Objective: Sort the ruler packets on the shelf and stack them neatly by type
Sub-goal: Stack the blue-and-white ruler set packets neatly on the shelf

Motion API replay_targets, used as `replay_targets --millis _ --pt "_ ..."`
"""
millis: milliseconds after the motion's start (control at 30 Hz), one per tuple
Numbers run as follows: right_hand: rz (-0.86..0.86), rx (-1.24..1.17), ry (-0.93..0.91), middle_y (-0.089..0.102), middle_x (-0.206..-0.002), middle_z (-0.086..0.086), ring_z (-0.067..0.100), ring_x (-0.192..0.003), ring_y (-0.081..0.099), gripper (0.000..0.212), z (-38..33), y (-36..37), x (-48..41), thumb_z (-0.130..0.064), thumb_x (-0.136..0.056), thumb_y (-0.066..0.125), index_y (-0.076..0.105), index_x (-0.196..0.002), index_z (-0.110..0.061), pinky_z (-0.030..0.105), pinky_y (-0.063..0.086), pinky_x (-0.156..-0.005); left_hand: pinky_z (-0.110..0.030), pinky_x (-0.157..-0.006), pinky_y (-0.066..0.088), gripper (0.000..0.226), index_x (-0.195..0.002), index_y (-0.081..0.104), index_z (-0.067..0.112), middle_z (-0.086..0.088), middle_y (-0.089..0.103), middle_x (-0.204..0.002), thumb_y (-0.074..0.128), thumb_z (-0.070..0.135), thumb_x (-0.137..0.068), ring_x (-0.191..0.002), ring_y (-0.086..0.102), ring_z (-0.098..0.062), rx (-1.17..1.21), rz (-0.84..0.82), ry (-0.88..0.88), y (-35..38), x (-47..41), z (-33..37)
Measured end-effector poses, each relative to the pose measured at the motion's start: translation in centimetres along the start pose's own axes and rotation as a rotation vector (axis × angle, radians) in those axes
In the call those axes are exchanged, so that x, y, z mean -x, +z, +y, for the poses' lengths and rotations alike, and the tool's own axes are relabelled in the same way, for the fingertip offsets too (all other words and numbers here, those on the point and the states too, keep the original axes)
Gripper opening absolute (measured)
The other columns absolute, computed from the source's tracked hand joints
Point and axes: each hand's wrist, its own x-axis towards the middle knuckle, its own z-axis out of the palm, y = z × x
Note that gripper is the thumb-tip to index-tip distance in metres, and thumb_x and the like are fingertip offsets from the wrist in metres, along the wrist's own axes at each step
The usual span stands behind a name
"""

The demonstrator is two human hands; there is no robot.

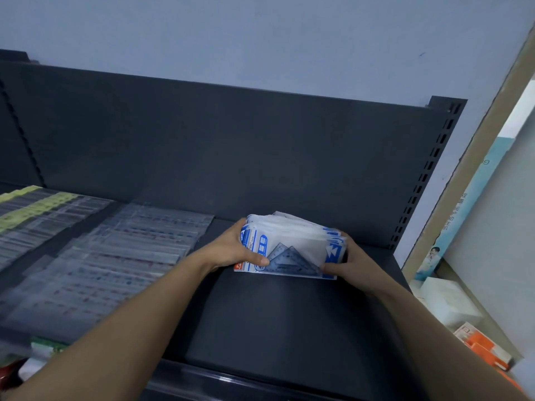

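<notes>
Ruler packets, a white-and-blue bundle, rest at the centre of the dark shelf. The left hand grips the bundle's 9 o'clock end, the right hand its 3 o'clock end. Flat clear packets lie at 9 o'clock. A dark back panel and pale blue wall rise at 12 o'clock; boxes sit at 3 o'clock.

Background pale blue wall; right margin: tan board edge, teal-striped printed poster, white box below it, orange-and-white cartons nearer the lower corner.
</notes>
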Motion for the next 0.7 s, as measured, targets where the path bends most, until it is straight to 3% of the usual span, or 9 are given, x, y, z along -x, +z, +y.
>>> replay_targets --millis 167,300,400,533,700 --pt "0.073 -0.031 0.024 0.065 -0.107 -0.009 0.008 -0.095 0.066 0.077 0.3 0.4 -0.1 0.012 -0.075 0.066 0.035 -0.132 -0.028 0.029 0.052 -0.085 -0.035 -0.089 0.055 0.082 -0.121 0.045 0.023 0.002 0.069 -0.11 0.092 0.01 -0.055 -0.099 0.068 -0.014 0.002 0.068 0.035 0.7 -0.2 -0.2" --pt "0.051 -0.095 0.044 0.067 -0.109 -0.004 0.01 -0.094 0.067 0.077 0.6 0.5 -0.1 0.012 -0.074 0.067 0.037 -0.133 -0.027 0.028 0.053 -0.082 -0.03 -0.092 0.051 0.084 -0.12 0.044 0.03 0.007 0.053 -0.122 0.092 0.016 -0.053 -0.108 0.06 -0.01 -0.081 0.063 0.058 0.7 0.0 0.0" --pt "0.021 -0.093 0.053 0.068 -0.111 -0.001 0.012 -0.095 0.069 0.081 0.7 0.4 -0.2 0.011 -0.071 0.072 0.037 -0.136 -0.022 0.029 0.054 -0.083 -0.025 -0.08 0.053 0.075 -0.12 0.049 0.019 0.002 0.066 -0.108 0.089 0.002 -0.058 -0.094 0.067 -0.011 -0.043 0.031 0.061 0.7 -0.1 0.1" --pt "-0.014 0.044 0.012 0.063 -0.114 -0.008 0.008 -0.102 0.063 0.088 0.1 0.0 0.0 -0.001 -0.066 0.084 0.033 -0.134 -0.025 0.026 0.05 -0.089 -0.032 -0.08 0.057 0.073 -0.116 0.046 0.021 -0.001 0.069 -0.101 0.088 0.003 -0.06 -0.091 0.068 -0.017 -0.054 0.072 0.076 0.9 0.1 0.2" --pt "0.022 0.089 -0.137 0.058 -0.122 -0.018 -0.002 -0.109 0.059 0.099 0.3 -0.3 0.6 0.001 -0.064 0.085 0.028 -0.136 -0.036 0.015 0.048 -0.089 -0.019 -0.074 0.054 0.101 -0.137 0.028 0.035 0.015 0.055 -0.116 0.085 0.0 -0.062 -0.091 0.065 -0.006 -0.075 0.089 0.144 1.4 0.4 0.7"
